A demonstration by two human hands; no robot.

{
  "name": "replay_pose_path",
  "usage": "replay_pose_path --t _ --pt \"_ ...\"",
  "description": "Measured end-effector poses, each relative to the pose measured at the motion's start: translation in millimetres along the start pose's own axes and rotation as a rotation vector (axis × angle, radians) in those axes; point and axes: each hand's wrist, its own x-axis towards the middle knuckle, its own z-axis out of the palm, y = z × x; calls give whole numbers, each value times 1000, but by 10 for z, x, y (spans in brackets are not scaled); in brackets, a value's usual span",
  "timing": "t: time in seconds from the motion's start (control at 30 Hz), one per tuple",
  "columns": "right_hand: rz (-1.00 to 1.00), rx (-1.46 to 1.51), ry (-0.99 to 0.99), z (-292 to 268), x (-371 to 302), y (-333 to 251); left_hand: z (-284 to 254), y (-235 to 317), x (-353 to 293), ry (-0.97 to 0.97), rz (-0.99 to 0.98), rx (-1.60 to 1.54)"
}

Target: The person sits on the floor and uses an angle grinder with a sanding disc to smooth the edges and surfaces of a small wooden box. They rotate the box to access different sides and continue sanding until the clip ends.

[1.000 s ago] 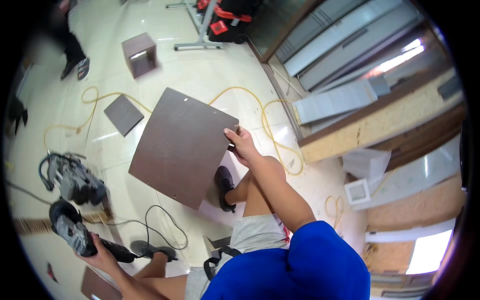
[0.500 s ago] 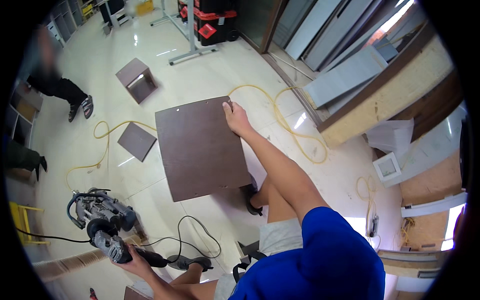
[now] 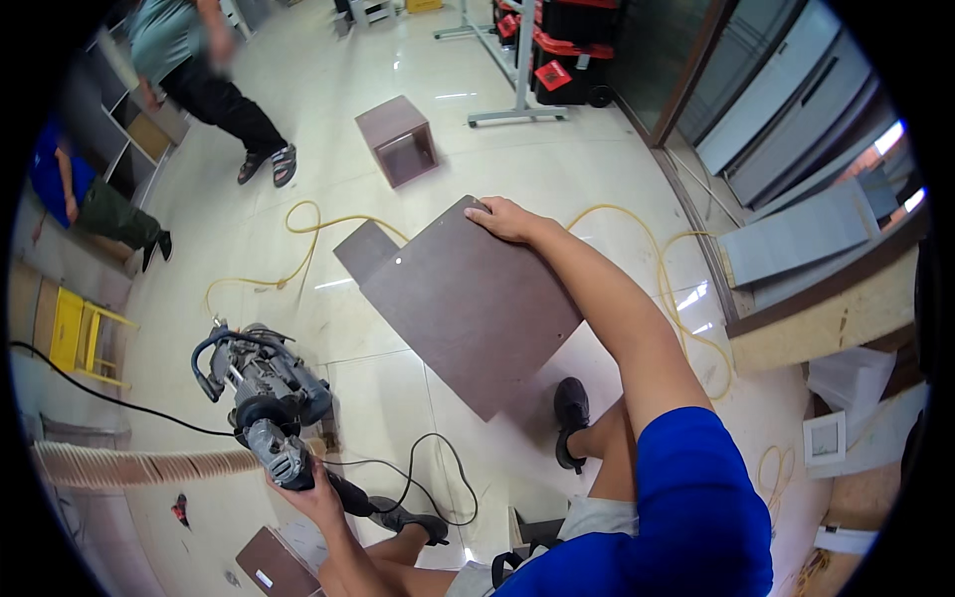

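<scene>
My right hand (image 3: 509,220) grips the far edge of a square dark-brown board (image 3: 477,313), thumb on top and the other fingers hidden. The board is held off the floor, turned cornerwise, with small holes near its edges. At the lower left my left hand (image 3: 316,496) is wrapped round the black body of an angle grinder (image 3: 282,458) with a grey head and a dark round disc end. Just beyond the grinder stands a dusty machine like an air compressor (image 3: 264,373), partly covered by it. A smaller brown panel (image 3: 366,251) lies beyond the board.
An open brown box (image 3: 400,144) stands on the floor ahead. A yellow hose (image 3: 298,261) and a black cord (image 3: 463,488) trail across the tiles. Two people (image 3: 224,109) stand at the far left, near a yellow stool (image 3: 80,333). Grey panels (image 3: 796,239) lean at the right.
The view has swung left, so everything sits further right. In my right hand the board has turned from nearly square-on to cornerwise. My left hand still holds the grinder.
</scene>
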Motion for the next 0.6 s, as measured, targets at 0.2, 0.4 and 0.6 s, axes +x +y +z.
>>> replay_pose_path --t 0.2,0.4,0.6 --pt "-141 -110 -286 507 334 -400 -95 86 61 28 -146 -91" --pt "-188 -267 -365 888 246 -804 -174 126 119 29 -142 -82" --pt "-475 -148 526 1021 -1303 -812 -333 212 47 49 -64 -80"
